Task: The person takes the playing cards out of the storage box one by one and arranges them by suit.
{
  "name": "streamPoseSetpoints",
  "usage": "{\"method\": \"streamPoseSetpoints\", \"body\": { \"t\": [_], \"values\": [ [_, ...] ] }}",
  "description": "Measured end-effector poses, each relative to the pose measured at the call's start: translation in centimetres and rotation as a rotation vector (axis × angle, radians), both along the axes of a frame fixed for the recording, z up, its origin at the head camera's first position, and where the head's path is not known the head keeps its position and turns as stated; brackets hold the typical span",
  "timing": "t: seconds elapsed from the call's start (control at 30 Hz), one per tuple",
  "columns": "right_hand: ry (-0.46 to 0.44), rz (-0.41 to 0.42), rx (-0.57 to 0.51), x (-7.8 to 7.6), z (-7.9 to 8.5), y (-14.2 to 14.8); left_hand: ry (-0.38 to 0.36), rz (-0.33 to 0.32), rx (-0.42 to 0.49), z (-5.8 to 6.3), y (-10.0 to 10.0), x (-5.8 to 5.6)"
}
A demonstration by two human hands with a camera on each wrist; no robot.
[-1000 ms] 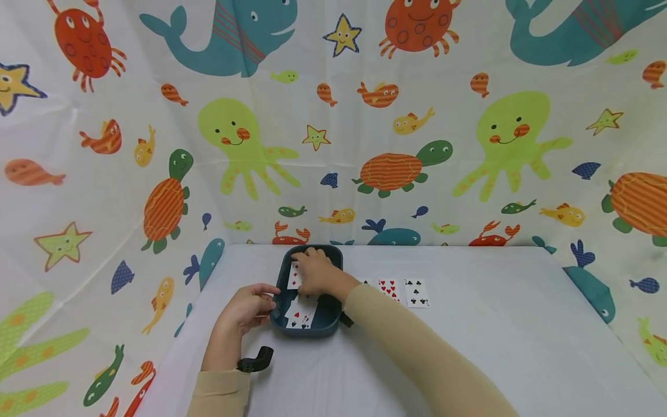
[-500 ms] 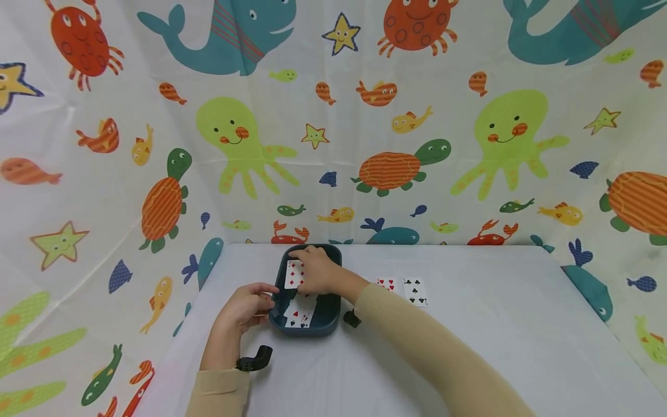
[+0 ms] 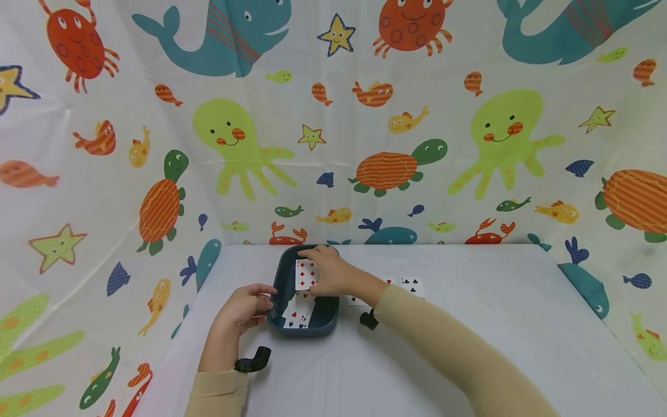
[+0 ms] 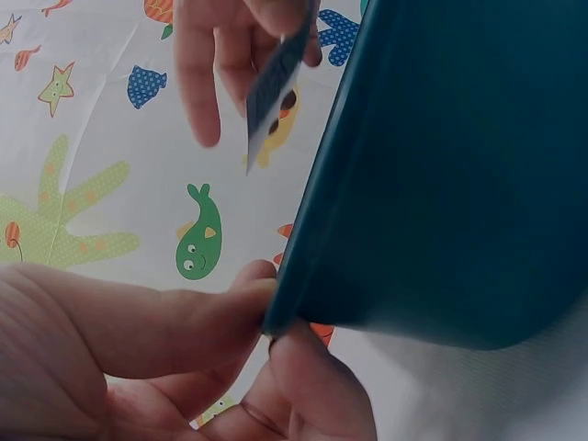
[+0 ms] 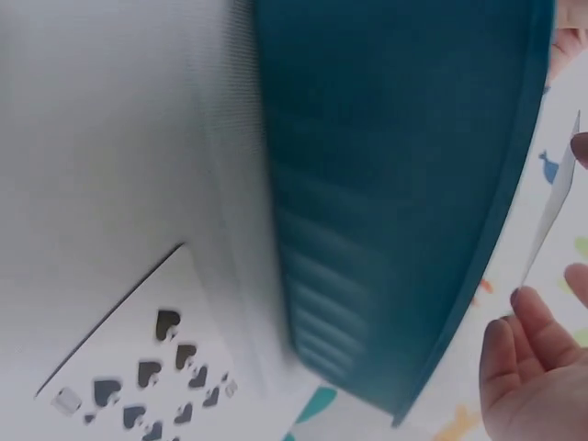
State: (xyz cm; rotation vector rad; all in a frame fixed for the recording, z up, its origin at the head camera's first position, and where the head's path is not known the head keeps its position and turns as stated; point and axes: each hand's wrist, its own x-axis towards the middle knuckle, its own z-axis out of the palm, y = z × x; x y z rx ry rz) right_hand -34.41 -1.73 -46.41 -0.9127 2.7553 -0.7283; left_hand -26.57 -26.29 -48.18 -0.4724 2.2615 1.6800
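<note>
My right hand [image 3: 330, 272] grips a playing card [image 3: 305, 274] with red diamonds by its edges. Card and hand are above the far half of a dark teal plastic bin [image 3: 329, 331]. At the bin's left side, my left hand [image 3: 245, 307] pinches the rim between thumb and fingers. The left wrist view shows this hold on the rim [image 4: 317, 220] up close, with the held card [image 4: 271, 101] seen nearly edge-on past it. Several loose playing cards [image 3: 298, 317] overlap inside the bin's near half.
Right of the bin, face-up cards lie in a row: a spades card [image 3: 356, 302], a hearts card [image 3: 388, 281] mostly behind the right forearm, and a clubs card [image 3: 413, 285]. A white cloth covers the table [image 3: 469, 301]; a sea-animal curtain [image 3: 333, 162] hangs behind.
My right hand has shifted a little to the right with the diamonds card, which now shows more fully, tilted up over the bin. The left hand stays on the rim.
</note>
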Motion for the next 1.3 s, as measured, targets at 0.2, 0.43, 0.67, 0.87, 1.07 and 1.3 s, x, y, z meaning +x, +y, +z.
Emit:
{"method": "streamPoseSetpoints", "body": {
  "t": [0.2, 0.43, 0.67, 0.87, 1.07, 1.3],
  "values": [
    [-0.036, 0.002, -0.065, 0.7, 0.5, 2.3, 0.008, 0.002, 0.009, -0.1, -0.1, 0.1],
    [-0.033, -0.034, -0.1, 1.4, 0.7, 5.6, 0.017, -0.002, 0.013, -0.2, -0.2, 0.1],
    [-0.022, -0.06, -0.14, 2.2, 1.3, 8.7, 0.001, 0.014, 0.001, -0.3, -0.2, 0.0],
    [-0.035, -0.11, -0.154, 2.9, 1.5, 11.6, 0.006, 0.012, 0.005, -0.4, -0.2, 0.1],
    [-0.045, -0.135, -0.143, 3.8, 1.2, 14.5, 0.006, 0.011, 0.006, -0.5, -0.2, 0.0],
    [-0.062, -0.144, -0.144, 4.7, 0.6, 17.2, 0.002, 0.011, 0.006, -0.2, -0.2, 0.1]
  ]
}}
